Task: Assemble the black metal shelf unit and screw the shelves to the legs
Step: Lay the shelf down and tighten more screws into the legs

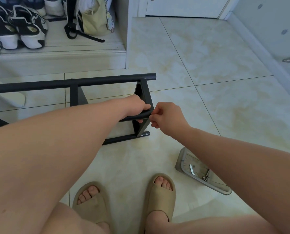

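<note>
The left hand [137, 105] wraps the sideways-lying leg tube [141, 115], while just past its end, at the shelf [144, 92] edge, the right hand [168, 115] pinches something too small to tell.

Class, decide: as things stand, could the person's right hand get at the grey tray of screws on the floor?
Probably yes. The grey tray lies open on the floor under the right forearm, nothing covering it. The right hand would first have to let go of the shelf unit it pinches.
</note>
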A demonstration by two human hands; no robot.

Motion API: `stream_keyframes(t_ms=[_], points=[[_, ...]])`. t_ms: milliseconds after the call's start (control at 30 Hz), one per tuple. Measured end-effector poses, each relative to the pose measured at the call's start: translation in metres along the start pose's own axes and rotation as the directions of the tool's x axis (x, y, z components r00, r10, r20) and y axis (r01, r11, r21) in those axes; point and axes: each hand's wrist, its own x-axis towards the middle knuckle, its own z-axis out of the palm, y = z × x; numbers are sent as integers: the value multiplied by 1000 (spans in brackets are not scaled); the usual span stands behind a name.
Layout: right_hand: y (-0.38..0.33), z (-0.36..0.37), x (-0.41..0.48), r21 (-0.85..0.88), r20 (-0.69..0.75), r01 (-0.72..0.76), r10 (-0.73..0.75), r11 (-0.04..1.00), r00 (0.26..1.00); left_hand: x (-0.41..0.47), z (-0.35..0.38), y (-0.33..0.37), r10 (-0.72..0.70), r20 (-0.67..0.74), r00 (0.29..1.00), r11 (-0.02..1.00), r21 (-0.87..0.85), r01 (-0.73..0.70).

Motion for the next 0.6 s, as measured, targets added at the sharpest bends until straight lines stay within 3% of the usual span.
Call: stream_keyframes(t_ms=[267,400,500,600], points=[[-4,-8,12,-142,0,-59,59,988,998,-12,-5,1,53,70,996,995,77,-58],[0,-13,13,-377,-43,-48,34,925,998,-16,-6,2,59,96,994,978,192,-77],[4,-14,10,-515,2,33,-38,857,999,-15,0,-1,65,17,998,991,120,-66],[13,-23,1,-471,97,134,-100,872,990,-16,9,-1,91,-168,982,980,189,-59]])
